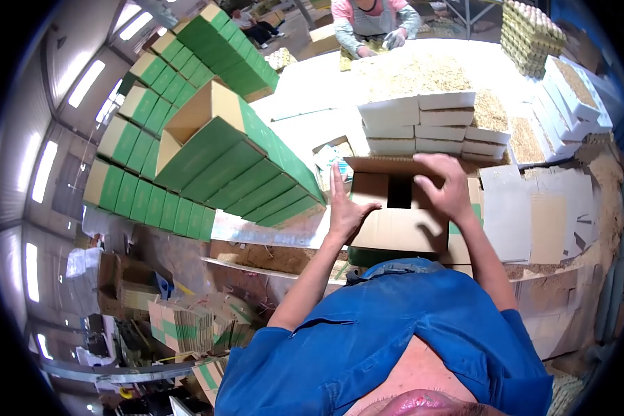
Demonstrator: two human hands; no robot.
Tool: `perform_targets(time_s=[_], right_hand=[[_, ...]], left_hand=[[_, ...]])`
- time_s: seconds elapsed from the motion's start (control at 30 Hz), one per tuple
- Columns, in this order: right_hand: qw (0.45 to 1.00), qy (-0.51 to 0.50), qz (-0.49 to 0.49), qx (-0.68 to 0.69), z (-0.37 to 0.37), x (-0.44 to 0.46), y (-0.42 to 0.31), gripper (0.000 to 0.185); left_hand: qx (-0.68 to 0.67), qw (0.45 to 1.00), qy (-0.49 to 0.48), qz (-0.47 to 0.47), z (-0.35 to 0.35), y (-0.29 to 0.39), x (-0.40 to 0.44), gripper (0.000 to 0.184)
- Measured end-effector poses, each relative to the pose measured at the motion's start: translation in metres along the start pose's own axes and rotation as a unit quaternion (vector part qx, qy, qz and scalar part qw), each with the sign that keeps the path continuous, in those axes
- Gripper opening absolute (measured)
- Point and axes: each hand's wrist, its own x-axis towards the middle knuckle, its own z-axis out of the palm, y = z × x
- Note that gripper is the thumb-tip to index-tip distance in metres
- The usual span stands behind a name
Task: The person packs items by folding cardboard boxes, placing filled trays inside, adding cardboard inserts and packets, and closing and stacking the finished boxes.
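Note:
A cardboard box (pixel 399 231) stands right in front of my body, its flaps partly folded in and a dark gap showing in the middle of its top. My left hand (pixel 347 210) is at the box's left side, fingers stretched upward and the thumb reaching over the edge of the near flap. On the right, my right hand (pixel 447 187) hovers over or touches the right flap with its fingers apart and curved; exact contact is unclear. The far flap (pixel 385 165) stands raised behind the gap. Neither hand grips anything.
Green cardboard boxes (pixel 256 163) are stacked at the left. White trays (pixel 419 125) and grainy filling (pixel 423 73) lie across the table. Flat cardboard (pixel 541 208) is on the right. Egg trays (pixel 530 38) are piled far right. Another person (pixel 374 24) works opposite.

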Motion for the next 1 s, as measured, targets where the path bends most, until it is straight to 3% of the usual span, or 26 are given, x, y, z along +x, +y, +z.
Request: perform_targets(time_s=[0.03, 0.07, 0.1, 0.17, 0.2, 0.23, 0.3, 0.33, 0.37, 0.43, 0.5, 0.53, 0.57, 0.63, 0.73, 0.77, 0.83, 0.87, 0.97, 1.0], right_hand=[[1.000, 0.014, -0.016, 0.022, 0.002, -0.017, 0.001, 0.025], [0.982, -0.044, 0.109, 0.149, 0.006, -0.043, 0.009, 0.020], [0.962, -0.062, 0.188, 0.186, 0.022, -0.071, 0.021, 0.017], [0.992, -0.013, 0.092, 0.082, 0.018, -0.086, 0.002, 0.015], [0.982, -0.031, 0.107, 0.150, 0.015, -0.090, 0.012, 0.019], [0.961, -0.056, 0.146, 0.226, 0.008, -0.089, 0.020, 0.023], [0.911, -0.009, 0.273, 0.308, -0.011, -0.090, 0.021, 0.031], [0.965, 0.040, 0.194, 0.170, -0.020, -0.095, 0.027, 0.041], [0.976, 0.000, 0.182, 0.117, -0.034, -0.105, 0.034, 0.060], [0.939, -0.143, 0.296, 0.103, -0.044, -0.137, 0.043, 0.081], [0.914, -0.281, 0.286, 0.059, -0.019, -0.175, 0.047, 0.097], [0.926, -0.217, 0.265, 0.158, 0.008, -0.195, 0.052, 0.098], [0.949, -0.151, 0.248, 0.126, 0.032, -0.202, 0.053, 0.096], [0.963, -0.130, 0.208, 0.113, 0.038, -0.178, 0.048, 0.090], [0.961, -0.095, 0.244, 0.084, -0.009, -0.111, 0.007, 0.078], [0.974, -0.028, 0.223, 0.029, -0.013, -0.093, -0.003, 0.072], [0.975, 0.004, 0.210, -0.077, -0.032, -0.062, -0.014, 0.065], [0.974, 0.020, 0.207, -0.090, -0.042, -0.047, -0.023, 0.062], [0.964, 0.012, 0.236, -0.124, -0.060, -0.042, -0.045, 0.062], [0.982, 0.018, 0.171, -0.079, -0.061, -0.052, -0.049, 0.068]], left_hand=[[-0.071, 0.997, -0.008, -0.013, 0.001, -0.003, 0.000, 0.133], [-0.141, 0.990, -0.014, -0.027, 0.002, -0.007, -0.001, 0.135], [-0.057, 0.997, 0.011, 0.040, -0.004, 0.003, -0.003, 0.116], [-0.055, 0.992, -0.110, 0.027, 0.001, -0.024, -0.004, 0.086], [-0.020, 0.987, -0.157, 0.037, -0.001, -0.029, -0.002, 0.073], [0.031, 0.981, -0.175, 0.073, -0.006, -0.023, -0.002, 0.076], [-0.002, 0.974, -0.208, 0.089, -0.013, -0.021, -0.002, 0.078], [0.019, 0.968, -0.225, 0.110, -0.017, -0.023, -0.001, 0.082], [0.012, 0.966, -0.236, 0.104, -0.020, -0.026, -0.001, 0.085], [-0.032, 0.967, -0.245, 0.068, -0.022, -0.029, -0.003, 0.086], [-0.034, 0.968, -0.241, 0.062, -0.018, -0.029, -0.001, 0.083], [-0.024, 0.968, -0.238, 0.075, -0.016, -0.030, 0.003, 0.081], [-0.014, 0.968, -0.234, 0.085, -0.018, -0.032, 0.004, 0.079], [-0.030, 0.967, -0.247, 0.050, -0.022, -0.024, 0.010, 0.073], [-0.054, 0.954, -0.291, 0.049, -0.059, 0.001, 0.055, 0.052], [-0.069, 0.944, -0.317, 0.055, -0.071, 0.009, 0.073, 0.048], [-0.064, 0.934, -0.343, 0.076, -0.089, 0.035, 0.093, 0.047], [-0.102, 0.923, -0.370, -0.040, -0.094, 0.054, 0.086, 0.051], [-0.084, 0.908, -0.390, -0.127, -0.088, 0.028, 0.068, 0.052], [-0.081, 0.901, -0.399, -0.147, -0.084, -0.022, 0.067, 0.053]])
